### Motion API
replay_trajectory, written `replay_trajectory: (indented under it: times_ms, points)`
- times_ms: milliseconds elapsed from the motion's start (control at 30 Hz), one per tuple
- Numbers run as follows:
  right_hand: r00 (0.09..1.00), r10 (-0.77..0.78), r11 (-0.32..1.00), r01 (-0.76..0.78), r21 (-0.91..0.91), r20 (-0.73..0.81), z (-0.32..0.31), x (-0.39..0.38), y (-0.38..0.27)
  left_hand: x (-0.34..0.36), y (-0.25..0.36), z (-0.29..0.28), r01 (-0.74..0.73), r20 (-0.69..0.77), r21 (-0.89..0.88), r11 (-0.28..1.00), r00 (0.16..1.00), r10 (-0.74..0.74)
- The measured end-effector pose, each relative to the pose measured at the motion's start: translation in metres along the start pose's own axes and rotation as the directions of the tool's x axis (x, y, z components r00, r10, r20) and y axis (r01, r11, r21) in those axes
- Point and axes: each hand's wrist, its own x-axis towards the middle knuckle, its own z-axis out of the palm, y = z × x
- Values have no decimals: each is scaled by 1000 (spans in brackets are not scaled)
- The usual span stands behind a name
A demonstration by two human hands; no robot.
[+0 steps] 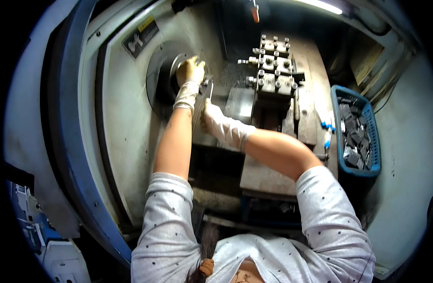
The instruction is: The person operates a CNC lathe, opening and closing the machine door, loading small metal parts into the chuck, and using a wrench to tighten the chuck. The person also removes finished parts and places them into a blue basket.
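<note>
Both my hands wear pale work gloves inside a lathe. My left hand [191,74] is closed at the front of the dark round chuck [165,78], its fingers bent over the chuck's face. Whatever those fingers hold is hidden by the glove. Just below and to the right, my right hand [213,119] is closed round a slim, shiny metal tool [210,90]. The tool's upper end points up beside the chuck; its exact kind cannot be made out.
Right of my hands stands a tool block [275,84] with several bolts and cutters projecting toward the chuck. A blue plastic basket [378,141] of dark metal pieces [354,127] sits farther right. A blue-tipped air gun or nozzle [327,134] lies beside the basket. An orange-tipped nozzle [255,14] hangs above.
</note>
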Motion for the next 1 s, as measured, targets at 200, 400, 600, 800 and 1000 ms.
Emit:
replay_trajectory:
  times_ms: [200, 400, 600, 800, 1000]
  points:
    - [974, -12, 873, -100, 478, 226, 0, -21, 9, 12, -6, 11, 41, 103, 65, 997, 994, -48]
    - [745, -563, 551, 661, -508, 358, -98, -114, 22, 1, 6, 10, -185, -151, -190, 964, 976, 158]
    - [418, -607, -691, 142, -709, 676, -212, -190, 38, -79, 36, -28, -264, -638, -203, 943, 766, 77]
    - [410, -610, -693, 138, -707, 678, -240, -166, 32, -282, 120, -165, -329, -646, -202, 923, 753, 127]
    - [231, -707, -541, 431, -722, 668, -225, -221, 73, -267, -12, -358, 65, -625, 513, 856, 712, 321]
